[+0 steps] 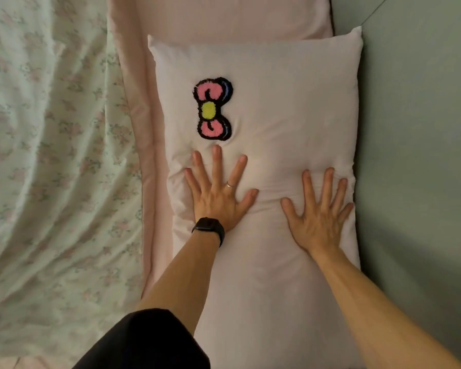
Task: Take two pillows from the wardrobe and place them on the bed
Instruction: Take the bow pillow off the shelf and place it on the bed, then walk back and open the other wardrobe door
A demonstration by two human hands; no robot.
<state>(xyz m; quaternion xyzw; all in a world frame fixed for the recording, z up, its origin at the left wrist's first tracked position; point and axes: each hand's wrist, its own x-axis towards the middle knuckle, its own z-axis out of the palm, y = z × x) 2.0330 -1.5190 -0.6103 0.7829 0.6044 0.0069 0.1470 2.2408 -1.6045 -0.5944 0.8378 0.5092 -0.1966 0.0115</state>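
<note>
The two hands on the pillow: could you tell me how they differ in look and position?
The left hand has a ring on one finger and a black watch at the wrist; the right hand is bare. The left hand lies just below the bow patch, the right hand nearer the pillow's wall-side edge. Both press flat on the pillow, fingers spread.

Bedroom at home: bed w/ floral sheet (51, 155), pink pillows (277, 115).

A plain, muted grey-green wall (421, 129) fills the right side, meeting a second wall at a corner in the upper right. A crumpled pale floral sheet (51, 155) spreads across the left under soft, dim light.
</note>
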